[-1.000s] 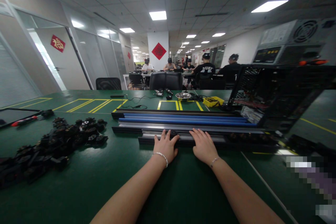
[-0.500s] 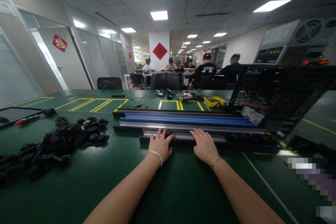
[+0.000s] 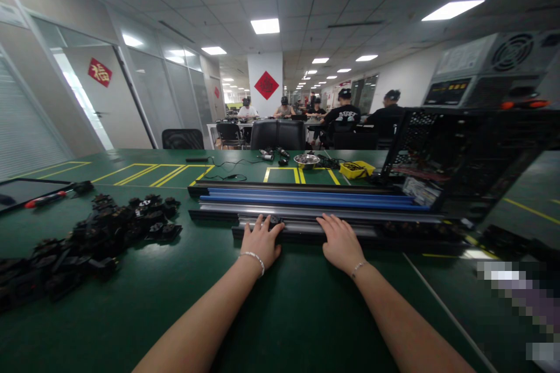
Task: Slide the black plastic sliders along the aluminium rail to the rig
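1. Open table runs between the forearms up to the rails.
2. Left hand and right hand leave a gap above the rails.
3. Left: black parts obstruct.
4. Right: the tall case blocks.
5. Behind: bowl and tray stand in the way.

Resting the left hand, a component at its fingers, and the right hand on the front rails across the bench. Having a component heap to the left, a computer case with a power supply on top to the right, a bowl and basket behind.
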Motion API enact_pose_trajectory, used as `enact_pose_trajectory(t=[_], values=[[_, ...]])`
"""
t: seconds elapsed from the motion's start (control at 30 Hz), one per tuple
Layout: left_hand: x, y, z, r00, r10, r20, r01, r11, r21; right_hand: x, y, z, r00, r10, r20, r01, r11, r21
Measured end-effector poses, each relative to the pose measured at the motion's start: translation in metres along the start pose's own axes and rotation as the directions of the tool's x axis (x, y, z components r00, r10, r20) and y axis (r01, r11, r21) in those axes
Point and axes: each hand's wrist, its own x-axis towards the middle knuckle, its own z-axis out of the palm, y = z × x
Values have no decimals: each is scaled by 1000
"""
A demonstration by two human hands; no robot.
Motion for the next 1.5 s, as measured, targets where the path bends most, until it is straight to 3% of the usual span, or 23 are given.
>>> enact_pose_trajectory(t=[1.5], values=[[-10, -33, -3, 992, -126, 16, 125, 991, 39, 1, 1, 0, 1000, -7, -4, 7, 1000, 7]])
